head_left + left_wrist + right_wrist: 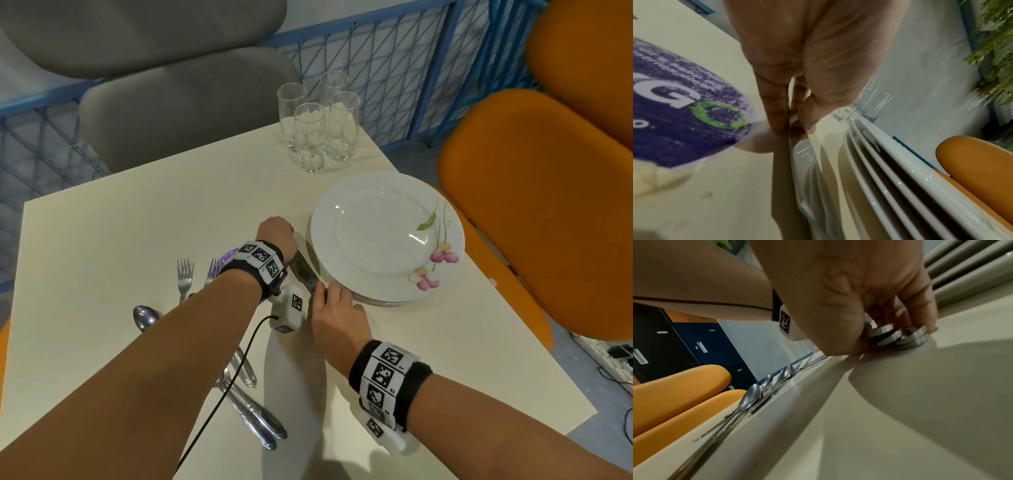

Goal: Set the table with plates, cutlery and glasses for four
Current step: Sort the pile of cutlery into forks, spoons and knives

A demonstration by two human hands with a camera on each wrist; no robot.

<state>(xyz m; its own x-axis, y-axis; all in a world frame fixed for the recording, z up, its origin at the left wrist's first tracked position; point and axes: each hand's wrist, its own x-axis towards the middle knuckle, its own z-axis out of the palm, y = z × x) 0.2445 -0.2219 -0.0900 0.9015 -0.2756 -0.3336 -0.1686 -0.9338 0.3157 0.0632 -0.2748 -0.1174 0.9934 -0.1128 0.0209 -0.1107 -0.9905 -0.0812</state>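
Observation:
A bundle of several silver knives [304,271] lies on the cream table [137,222], just left of a stack of several white flowered plates [387,236]. My left hand [278,234] pinches the blade ends [804,162] at the far end between thumb and fingers [777,113]. My right hand [327,294] grips the stacked handle ends [898,337] at the near end, resting on the table. Several empty glasses [315,126] stand clustered at the far corner. Forks [185,277] and spoons [145,317] lie to the left, partly under my left forearm.
A purple printed packet [684,113] lies by my left wrist. An orange chair [534,205] stands close on the right and a grey chair [171,113] beyond the far edge. A blue wire fence [394,78] runs behind. Bare tabletop shows at the far left and near right.

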